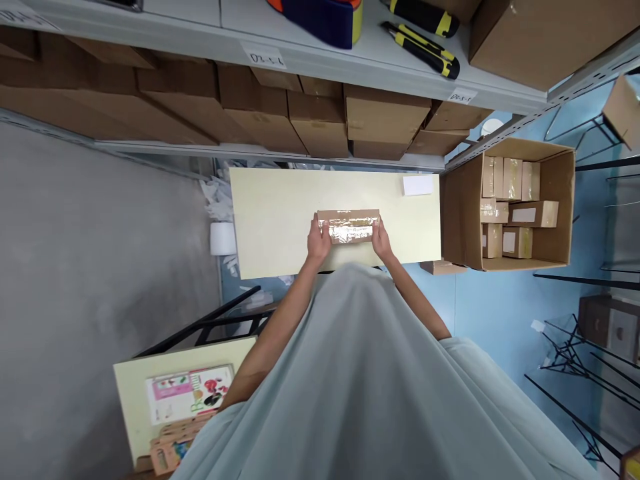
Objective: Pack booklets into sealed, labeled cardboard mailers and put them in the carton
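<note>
A small brown cardboard box (349, 225), its top covered in shiny clear tape, lies on a pale yellow table (280, 220). My left hand (319, 240) grips the box's left end. My right hand (381, 239) grips its right end. Both forearms reach out from under my light grey top. A white label (417, 185) lies on the table at the far right corner.
A large open carton (553, 207) holding several taped small boxes stands right of the table. Shelves above hold brown boxes (320, 120), yellow-black utility knives (425, 50) and a tape roll (325, 17). A second small table (130, 393) with printed cards is at lower left. Black wire racks stand at right.
</note>
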Demonstrator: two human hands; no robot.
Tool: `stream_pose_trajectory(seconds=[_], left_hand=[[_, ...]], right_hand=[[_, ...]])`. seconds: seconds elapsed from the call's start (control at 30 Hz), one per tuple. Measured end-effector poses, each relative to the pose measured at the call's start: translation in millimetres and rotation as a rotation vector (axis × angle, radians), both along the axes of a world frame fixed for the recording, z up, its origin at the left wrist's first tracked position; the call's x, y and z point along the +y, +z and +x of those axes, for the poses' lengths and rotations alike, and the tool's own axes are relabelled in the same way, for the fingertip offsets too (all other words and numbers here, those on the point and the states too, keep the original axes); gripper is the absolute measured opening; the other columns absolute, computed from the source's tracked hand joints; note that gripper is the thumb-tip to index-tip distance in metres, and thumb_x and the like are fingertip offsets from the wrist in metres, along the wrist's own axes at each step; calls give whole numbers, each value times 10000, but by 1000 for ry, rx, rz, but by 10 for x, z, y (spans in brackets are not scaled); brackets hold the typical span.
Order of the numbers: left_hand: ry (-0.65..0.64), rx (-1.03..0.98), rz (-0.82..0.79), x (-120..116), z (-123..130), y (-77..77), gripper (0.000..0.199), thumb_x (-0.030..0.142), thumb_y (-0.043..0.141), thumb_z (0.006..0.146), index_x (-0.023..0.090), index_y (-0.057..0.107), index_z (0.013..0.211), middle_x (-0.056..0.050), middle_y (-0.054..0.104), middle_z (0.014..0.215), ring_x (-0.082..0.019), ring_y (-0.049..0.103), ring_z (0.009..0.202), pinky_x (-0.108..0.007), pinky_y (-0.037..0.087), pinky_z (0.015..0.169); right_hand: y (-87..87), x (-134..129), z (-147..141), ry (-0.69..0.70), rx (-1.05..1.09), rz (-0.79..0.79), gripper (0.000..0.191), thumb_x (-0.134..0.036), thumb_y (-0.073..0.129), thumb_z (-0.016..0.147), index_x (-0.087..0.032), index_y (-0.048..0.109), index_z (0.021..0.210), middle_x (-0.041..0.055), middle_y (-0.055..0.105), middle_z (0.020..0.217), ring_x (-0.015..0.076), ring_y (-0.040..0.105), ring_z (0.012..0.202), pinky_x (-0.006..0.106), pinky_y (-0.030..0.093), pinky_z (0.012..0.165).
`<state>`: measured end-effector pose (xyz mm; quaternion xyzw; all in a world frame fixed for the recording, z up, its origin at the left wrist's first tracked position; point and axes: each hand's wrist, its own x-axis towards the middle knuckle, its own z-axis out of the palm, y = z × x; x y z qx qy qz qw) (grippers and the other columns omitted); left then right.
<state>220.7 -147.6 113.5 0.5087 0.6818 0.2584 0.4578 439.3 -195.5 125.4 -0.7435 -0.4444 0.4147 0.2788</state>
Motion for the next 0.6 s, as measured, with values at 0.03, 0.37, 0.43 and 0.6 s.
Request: stream_pose_trajectory(seconds=[0.03, 0.37, 0.43, 0.6], left_hand=[[19, 39, -16, -9, 16, 14, 765, 616, 353, 1119, 107, 371, 1690, -214, 489, 1692, -295, 436, 1604, -440, 321, 1347], [-83, 191, -40, -25, 178, 77, 1282, 778, 676, 903, -45, 115, 1711, -348, 160, 1790, -457, 133, 1695, -576, 184, 1386], [-104, 134, -17, -19, 94, 56, 1078, 715, 573, 992, 4, 198, 1711, -319, 274, 1768, -420, 224, 1682, -564, 248, 1371], [-143, 210, 84, -17, -149, 142, 619, 465, 378, 1092, 76, 569, 1534, -278, 551, 1572, -404, 454, 1553, -595, 355, 1311]], right_hand=[[25, 11, -6, -10, -18, -18, 874, -707, 140, 1128, -103, 243, 1752, 180, 377, 1768, 282, 332, 1659, 495, 307, 1354], [134, 137, -282, 32, -322, -6, 1047, -733, 376, 1092, 24, 47, 1735, 304, 156, 1806, 358, 234, 1688, 503, 366, 1308], [150, 96, -218, 54, -293, -24, 862, -607, 302, 1141, -56, 62, 1759, 241, 224, 1811, 330, 345, 1648, 476, 449, 1247], [242, 9, -89, 20, -357, -1, 638, -394, 245, 1150, -79, 412, 1679, 222, 478, 1688, 328, 502, 1516, 468, 467, 1214]])
